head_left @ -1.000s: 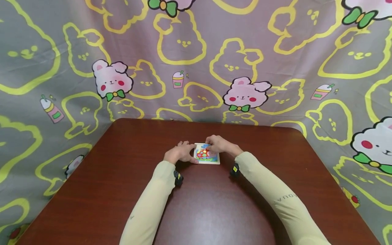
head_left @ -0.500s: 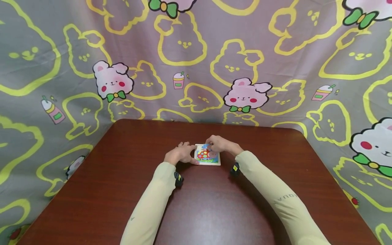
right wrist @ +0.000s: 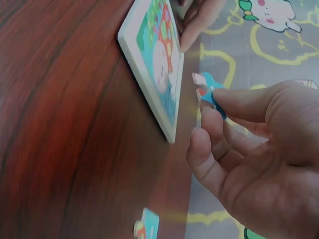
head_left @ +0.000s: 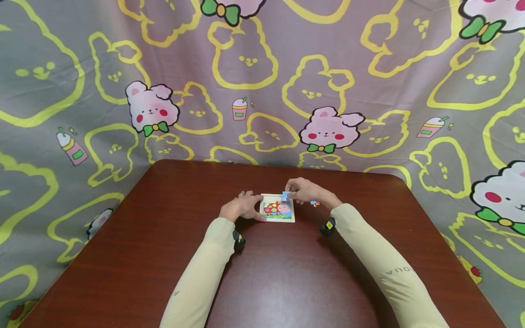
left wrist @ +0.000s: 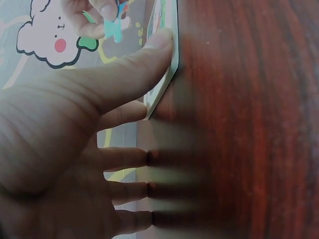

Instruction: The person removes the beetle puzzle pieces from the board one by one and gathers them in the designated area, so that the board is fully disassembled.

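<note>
A small picture puzzle in a pale frame point(head_left: 277, 220) lies flat on the table, with a red spotted figure and a pink face on it. The left hand point(head_left: 243, 206) steadies its left side, thumb on the near corner and forefinger at the far one; the left wrist view shows the thumb on the frame's edge. Above the puzzle's far right corner, the right hand point(head_left: 305, 190) pinches a blue puzzle piece point(right wrist: 214, 92) between thumb and forefinger, clear of the board. Another piece point(head_left: 315, 203), blue and orange, lies on the table beneath the right wrist.
The brown table point(head_left: 283, 273) reaches back to a hanging cloth point(head_left: 262, 41) printed with rabbits and yellow outlines. A small black device point(head_left: 239, 240) is strapped at the left wrist, and a similar one point(head_left: 328, 226) at the right.
The right hand has lifted off the puzzle and moved right with a blue piece in its fingers. The pink face and the loose piece have come into view. The left hand stays put.
</note>
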Demonstrator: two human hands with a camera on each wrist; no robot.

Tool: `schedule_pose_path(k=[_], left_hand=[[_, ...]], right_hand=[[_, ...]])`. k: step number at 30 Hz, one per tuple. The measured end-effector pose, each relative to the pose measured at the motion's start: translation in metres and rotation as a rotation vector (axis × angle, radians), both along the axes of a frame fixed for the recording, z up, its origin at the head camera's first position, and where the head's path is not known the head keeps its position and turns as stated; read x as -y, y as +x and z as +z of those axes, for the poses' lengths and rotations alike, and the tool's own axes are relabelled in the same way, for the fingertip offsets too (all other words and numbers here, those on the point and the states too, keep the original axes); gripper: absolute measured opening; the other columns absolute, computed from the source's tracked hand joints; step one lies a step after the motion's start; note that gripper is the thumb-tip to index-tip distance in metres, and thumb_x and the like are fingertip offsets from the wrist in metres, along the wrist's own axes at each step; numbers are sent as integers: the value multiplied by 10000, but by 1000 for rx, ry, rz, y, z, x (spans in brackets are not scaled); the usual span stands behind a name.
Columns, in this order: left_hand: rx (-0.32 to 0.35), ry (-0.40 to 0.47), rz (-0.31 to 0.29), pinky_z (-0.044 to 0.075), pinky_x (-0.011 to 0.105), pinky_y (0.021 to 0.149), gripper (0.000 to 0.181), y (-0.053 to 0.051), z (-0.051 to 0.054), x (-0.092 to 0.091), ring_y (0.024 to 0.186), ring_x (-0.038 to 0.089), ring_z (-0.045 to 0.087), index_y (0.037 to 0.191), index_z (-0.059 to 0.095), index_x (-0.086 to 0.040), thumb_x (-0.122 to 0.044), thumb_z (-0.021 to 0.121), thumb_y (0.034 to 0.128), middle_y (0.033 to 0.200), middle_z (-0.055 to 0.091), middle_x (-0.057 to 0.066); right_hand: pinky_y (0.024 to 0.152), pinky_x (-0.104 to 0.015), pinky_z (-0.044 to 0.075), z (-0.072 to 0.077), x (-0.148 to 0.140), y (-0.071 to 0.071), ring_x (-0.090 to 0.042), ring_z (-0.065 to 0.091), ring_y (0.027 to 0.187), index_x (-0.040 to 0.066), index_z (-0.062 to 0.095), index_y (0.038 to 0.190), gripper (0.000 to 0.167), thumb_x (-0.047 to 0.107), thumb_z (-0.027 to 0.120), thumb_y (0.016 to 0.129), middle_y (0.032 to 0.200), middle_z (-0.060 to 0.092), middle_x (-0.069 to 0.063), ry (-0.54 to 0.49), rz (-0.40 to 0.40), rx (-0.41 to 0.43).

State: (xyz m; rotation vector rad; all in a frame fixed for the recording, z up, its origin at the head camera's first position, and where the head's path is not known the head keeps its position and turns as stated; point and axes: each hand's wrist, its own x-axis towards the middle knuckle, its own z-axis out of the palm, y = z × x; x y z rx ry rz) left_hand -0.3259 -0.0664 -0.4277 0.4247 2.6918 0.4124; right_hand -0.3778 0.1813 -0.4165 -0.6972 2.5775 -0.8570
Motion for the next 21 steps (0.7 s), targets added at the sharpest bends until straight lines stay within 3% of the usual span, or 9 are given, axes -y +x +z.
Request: schedule_pose_path(k=[5, 21], left_hand=[[4, 11, 0, 201, 579, 1197, 828, 1, 0, 1, 1521, 396, 78, 1545, 333, -231, -506, 710, 860, 1628, 191, 142], [-28, 27, 4, 186, 573, 1203, 817, 7, 0, 5, 1518, 394, 106, 1538, 348, -234, -504, 714, 860, 1620, 212, 138]], right_hand=[[635, -418, 566, 3, -13, 2, -184, 582, 618, 57, 601, 1018, 86, 128, 608, 970, 916, 647, -187, -20, -5, 36], [567, -341, 532, 4, -54, -1, -184, 565, 568, 38, 689, 894, 137, 164, 666, 942, 757, 660, -146, -13, -23, 96]])
